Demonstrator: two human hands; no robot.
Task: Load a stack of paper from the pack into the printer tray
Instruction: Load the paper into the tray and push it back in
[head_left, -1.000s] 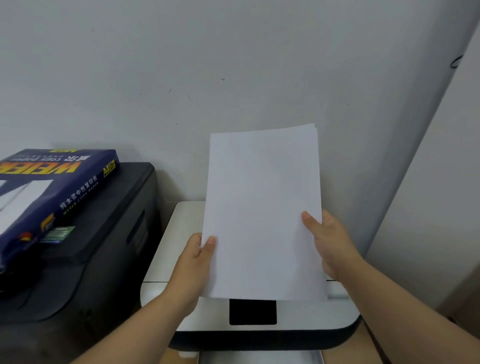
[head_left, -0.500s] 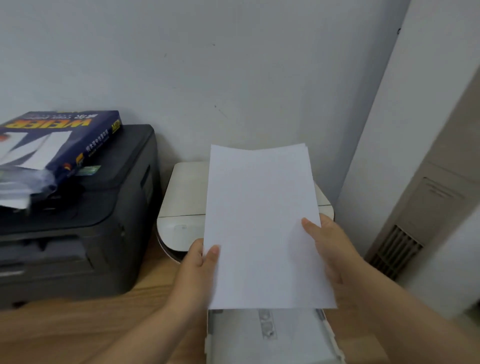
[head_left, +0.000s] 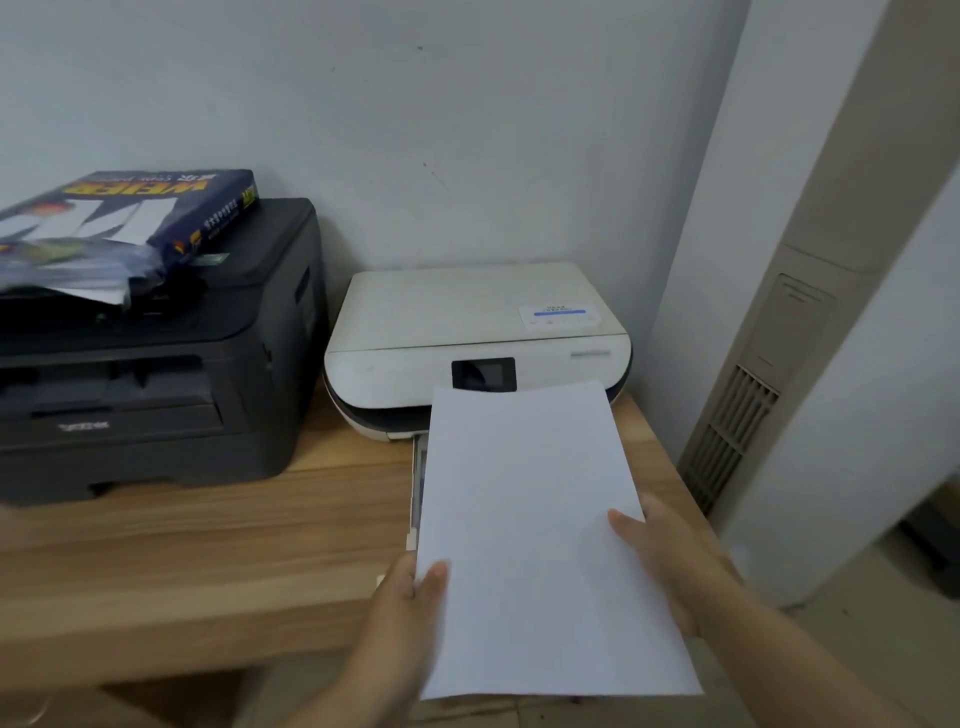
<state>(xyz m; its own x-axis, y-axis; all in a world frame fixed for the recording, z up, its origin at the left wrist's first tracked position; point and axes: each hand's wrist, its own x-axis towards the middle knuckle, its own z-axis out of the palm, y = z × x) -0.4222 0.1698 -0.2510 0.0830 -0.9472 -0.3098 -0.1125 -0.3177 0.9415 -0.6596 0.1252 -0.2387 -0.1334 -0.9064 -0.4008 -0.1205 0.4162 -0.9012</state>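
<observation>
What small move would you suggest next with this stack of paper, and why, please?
Probably lower the stack of paper flat into the tray and ease it toward the white printer. The left hand and right hand grip its sides, and it is held over the pulled-out tray, whose left rim shows beside it, so it looks roughly lined up but not yet seated.

A black printer (head_left: 156, 395) sits at nine o'clock on the light wooden surface (head_left: 208, 545), its back close to the pale grey wall (head_left: 467, 130) that fills the view towards twelve o'clock. At three o'clock, just past the surface's right edge, stands a beige upright cabinet (head_left: 800, 332) with a slatted vent (head_left: 727, 436). Pale floor (head_left: 852, 623) shows at four o'clock.
</observation>
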